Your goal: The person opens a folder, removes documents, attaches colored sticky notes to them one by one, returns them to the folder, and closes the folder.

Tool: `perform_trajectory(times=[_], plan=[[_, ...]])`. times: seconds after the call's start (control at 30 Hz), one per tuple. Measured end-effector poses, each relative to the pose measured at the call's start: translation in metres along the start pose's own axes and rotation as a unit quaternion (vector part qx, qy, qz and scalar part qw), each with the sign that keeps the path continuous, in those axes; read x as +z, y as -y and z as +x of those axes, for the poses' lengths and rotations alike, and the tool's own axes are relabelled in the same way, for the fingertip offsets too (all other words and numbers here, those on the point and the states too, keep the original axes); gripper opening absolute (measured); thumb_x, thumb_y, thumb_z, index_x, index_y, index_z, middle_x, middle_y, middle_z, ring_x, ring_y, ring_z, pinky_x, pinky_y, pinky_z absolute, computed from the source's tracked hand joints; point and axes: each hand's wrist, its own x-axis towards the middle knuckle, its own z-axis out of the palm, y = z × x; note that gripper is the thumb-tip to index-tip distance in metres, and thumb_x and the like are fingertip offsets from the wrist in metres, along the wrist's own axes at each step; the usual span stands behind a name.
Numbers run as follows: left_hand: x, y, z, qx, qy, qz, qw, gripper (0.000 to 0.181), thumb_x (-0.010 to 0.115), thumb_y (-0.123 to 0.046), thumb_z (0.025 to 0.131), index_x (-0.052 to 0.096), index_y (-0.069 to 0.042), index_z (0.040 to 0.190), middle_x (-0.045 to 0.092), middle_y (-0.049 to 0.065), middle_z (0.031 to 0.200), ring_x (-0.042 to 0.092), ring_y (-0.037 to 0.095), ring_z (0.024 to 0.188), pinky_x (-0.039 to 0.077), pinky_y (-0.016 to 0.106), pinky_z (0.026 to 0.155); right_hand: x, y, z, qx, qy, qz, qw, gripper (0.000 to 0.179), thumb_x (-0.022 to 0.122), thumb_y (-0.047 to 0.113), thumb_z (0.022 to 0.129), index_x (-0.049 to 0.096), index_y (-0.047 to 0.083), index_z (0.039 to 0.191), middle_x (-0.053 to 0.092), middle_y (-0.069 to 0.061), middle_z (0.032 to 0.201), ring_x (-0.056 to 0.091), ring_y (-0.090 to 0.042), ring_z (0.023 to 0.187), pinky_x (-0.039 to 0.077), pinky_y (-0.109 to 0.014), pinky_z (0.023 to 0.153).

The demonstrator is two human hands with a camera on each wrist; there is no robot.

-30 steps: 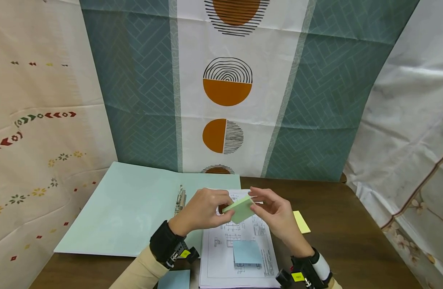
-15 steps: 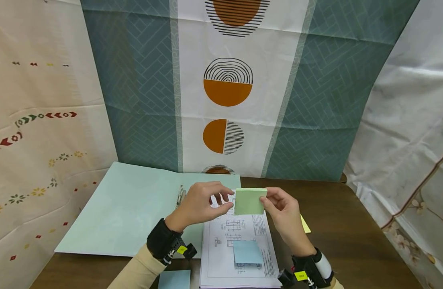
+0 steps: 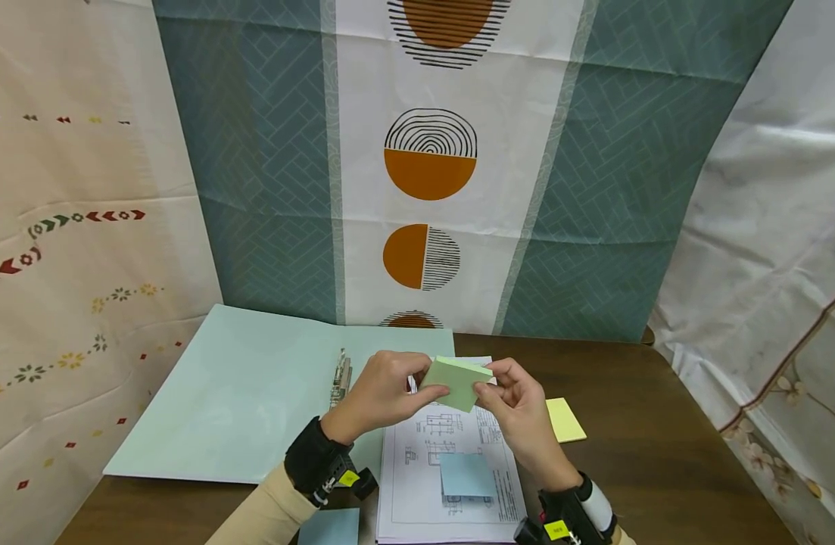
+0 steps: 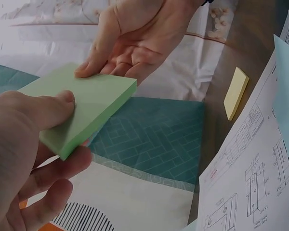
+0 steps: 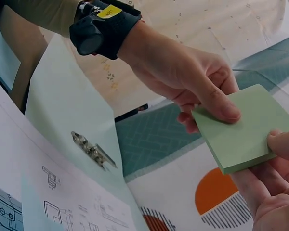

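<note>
A green sticky note pad [image 3: 454, 384] is held up over the papers, tilted. My left hand [image 3: 388, 390] pinches its left side, thumb on the face and fingers behind. At the opposite edge my right hand [image 3: 522, 412] grips it between thumb and fingers. In the left wrist view the pad [image 4: 94, 98] shows its thick side, with both thumbs on its top face. Below lies a stack of printed drawings [image 3: 417, 484], and a blue sticky note [image 3: 467, 475] lies on its top sheet.
An open pale green folder [image 3: 240, 393] with a metal clip [image 3: 341, 378] lies to the left. A yellow sticky pad [image 3: 565, 420] sits on the brown table [image 3: 662, 439] to the right. Another blue pad [image 3: 328, 527] is at the front edge. Patterned cloth hangs behind.
Half a second ago the right hand alone held the green pad, facing forward, with the left hand apart. Now the left hand pinches it too, and the pad is tilted and slightly further left.
</note>
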Motion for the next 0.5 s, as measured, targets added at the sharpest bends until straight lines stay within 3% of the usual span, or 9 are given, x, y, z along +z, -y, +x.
perform_trajectory(times=[0.27, 0.5], plan=[[0.001, -0.0005, -0.0007, 0.009, -0.01, 0.016, 0.9998, 0.02, 0.094, -0.016, 0.091, 0.078, -0.006, 0.096, 0.077, 0.002, 0.076, 0.053, 0.003, 0.061, 0.04, 0.012, 0.058, 0.0006, -0.0021, 0.0008, -0.004, 0.012, -0.004, 0.9999, 0.027, 0.065, -0.008, 0.108, 0.051, -0.022, 0.127, 0.077, 0.019, 0.122, 0.081, -0.002, 0.114, 0.066, -0.025, 0.092], [-0.0031, 0.0061, -0.0006, 0.018, 0.014, 0.036, 0.9991, 0.018, 0.094, -0.016, 0.092, 0.078, -0.007, 0.096, 0.078, 0.002, 0.08, 0.058, 0.009, 0.065, 0.039, 0.013, 0.06, -0.0063, -0.0016, 0.002, -0.004, 0.008, -0.004, 0.9999, 0.037, 0.068, -0.006, 0.107, 0.056, -0.013, 0.142, 0.078, 0.016, 0.125, 0.082, -0.002, 0.113, 0.066, -0.023, 0.094]])
